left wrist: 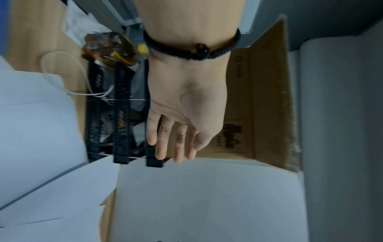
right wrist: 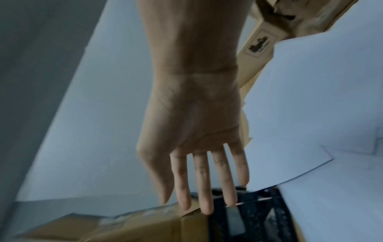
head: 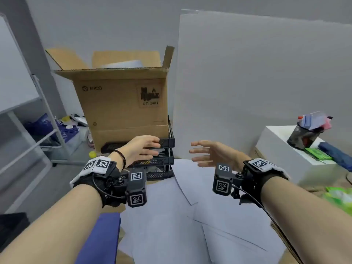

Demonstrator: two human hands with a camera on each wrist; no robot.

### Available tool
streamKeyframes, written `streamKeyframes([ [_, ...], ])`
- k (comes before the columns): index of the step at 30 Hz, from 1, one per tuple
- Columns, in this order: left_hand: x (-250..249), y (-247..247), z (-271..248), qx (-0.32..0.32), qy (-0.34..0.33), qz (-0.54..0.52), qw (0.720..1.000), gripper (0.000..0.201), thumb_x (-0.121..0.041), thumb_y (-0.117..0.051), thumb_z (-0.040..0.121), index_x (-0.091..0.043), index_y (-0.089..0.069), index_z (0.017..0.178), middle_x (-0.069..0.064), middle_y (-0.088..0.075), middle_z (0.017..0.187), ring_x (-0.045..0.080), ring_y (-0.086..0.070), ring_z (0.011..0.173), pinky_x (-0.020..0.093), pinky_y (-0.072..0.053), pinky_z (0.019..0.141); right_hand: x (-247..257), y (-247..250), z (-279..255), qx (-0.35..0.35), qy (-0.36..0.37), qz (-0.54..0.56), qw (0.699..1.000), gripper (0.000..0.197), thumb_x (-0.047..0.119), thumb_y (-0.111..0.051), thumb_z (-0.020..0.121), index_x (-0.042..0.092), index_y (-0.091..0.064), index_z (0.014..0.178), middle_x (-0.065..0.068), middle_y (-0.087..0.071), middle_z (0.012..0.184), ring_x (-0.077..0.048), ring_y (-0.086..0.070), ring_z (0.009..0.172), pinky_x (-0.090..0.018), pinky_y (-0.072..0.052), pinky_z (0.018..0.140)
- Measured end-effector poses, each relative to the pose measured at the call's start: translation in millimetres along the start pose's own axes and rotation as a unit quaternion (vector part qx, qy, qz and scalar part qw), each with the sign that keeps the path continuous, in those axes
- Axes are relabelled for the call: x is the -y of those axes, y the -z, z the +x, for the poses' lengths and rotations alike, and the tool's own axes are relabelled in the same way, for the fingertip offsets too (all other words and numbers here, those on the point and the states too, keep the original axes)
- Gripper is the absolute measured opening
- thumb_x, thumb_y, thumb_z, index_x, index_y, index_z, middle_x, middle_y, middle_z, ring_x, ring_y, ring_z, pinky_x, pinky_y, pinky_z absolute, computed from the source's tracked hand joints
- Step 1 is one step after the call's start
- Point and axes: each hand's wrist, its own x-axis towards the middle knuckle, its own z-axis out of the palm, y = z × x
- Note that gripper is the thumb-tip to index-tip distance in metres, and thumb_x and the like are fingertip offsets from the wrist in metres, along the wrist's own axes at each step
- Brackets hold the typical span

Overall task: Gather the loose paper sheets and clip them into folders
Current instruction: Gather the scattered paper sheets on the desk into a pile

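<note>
Reaching forward, the left hand (head: pixel 142 149) and right hand (head: pixel 213 153) hover with fingers spread, holding nothing, above loose white paper sheets (head: pixel 190 216) scattered overlapping on the worktop. Thin, floppy and slippery, they likely lift best by squared edges.

White paper sheets (head: pixel 190 221) overlapping, plain and unprinted. Left of the sheets, a blue folder (head: pixel 101 239). Just beyond the sheets, a black slotted tray rack (head: pixel 163 161). Behind the rack, a brown cardboard box (head: pixel 122 103) with black print. Right of the sheets, a white box (head: pixel 276 147) bearing a dark cup (head: pixel 302 138) of blue, pink and red items.
</note>
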Motion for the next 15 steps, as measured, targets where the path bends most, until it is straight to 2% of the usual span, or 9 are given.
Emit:
streamKeyframes([
  [4, 58, -24, 21, -0.022, 0.082, -0.002, 0.996, 0.022, -0.032, -0.054, 0.094, -0.021, -0.065, 0.109, 0.001, -0.070, 0.108, 0.022, -0.070, 0.094, 0.033, -0.055, 0.084, -63, 17, 11, -0.038, -0.076, 0.023, 0.996, 0.033, 0.036, -0.053, 0.096, 0.019, -0.061, 0.124, -0.004, -0.069, 0.122, -0.029, -0.064, 0.115, -0.046, -0.045, 0.106],
  [8, 117, -53, 42, -0.016, 0.154, -0.003, 0.988, 0.021, -0.033, -0.056, 0.093, -0.020, -0.065, 0.107, 0.001, -0.069, 0.108, 0.021, -0.071, 0.089, 0.029, -0.054, 0.074, -138, 42, 21, -0.051, -0.154, 0.041, 0.986, 0.035, 0.035, -0.053, 0.095, 0.018, -0.062, 0.124, -0.004, -0.068, 0.123, -0.029, -0.065, 0.114, -0.045, -0.047, 0.104],
  [11, 154, -76, 65, -0.018, 0.200, -0.012, 0.980, 0.019, -0.031, -0.056, 0.094, -0.019, -0.065, 0.104, 0.001, -0.068, 0.104, 0.021, -0.069, 0.087, 0.032, -0.054, 0.079, -184, 65, 25, -0.067, -0.210, 0.047, 0.974, 0.033, 0.036, -0.054, 0.094, 0.019, -0.064, 0.121, -0.002, -0.069, 0.121, -0.027, -0.065, 0.112, -0.044, -0.049, 0.102],
  [13, 173, -93, 81, -0.023, 0.227, -0.014, 0.974, 0.019, -0.030, -0.054, 0.094, -0.018, -0.065, 0.105, 0.002, -0.066, 0.107, 0.021, -0.065, 0.092, 0.032, -0.052, 0.082, -210, 83, 27, -0.082, -0.240, 0.047, 0.966, 0.031, 0.036, -0.055, 0.094, 0.020, -0.065, 0.119, -0.001, -0.068, 0.123, -0.026, -0.065, 0.112, -0.044, -0.049, 0.102],
  [15, 192, -108, 98, -0.034, 0.250, -0.005, 0.968, 0.025, -0.029, -0.053, 0.095, -0.016, -0.063, 0.115, 0.003, -0.060, 0.116, 0.023, -0.057, 0.107, 0.033, -0.048, 0.087, -230, 105, 29, -0.095, -0.261, 0.051, 0.959, 0.030, 0.036, -0.054, 0.095, 0.021, -0.064, 0.120, -0.001, -0.063, 0.127, -0.024, -0.061, 0.115, -0.043, -0.049, 0.102],
])
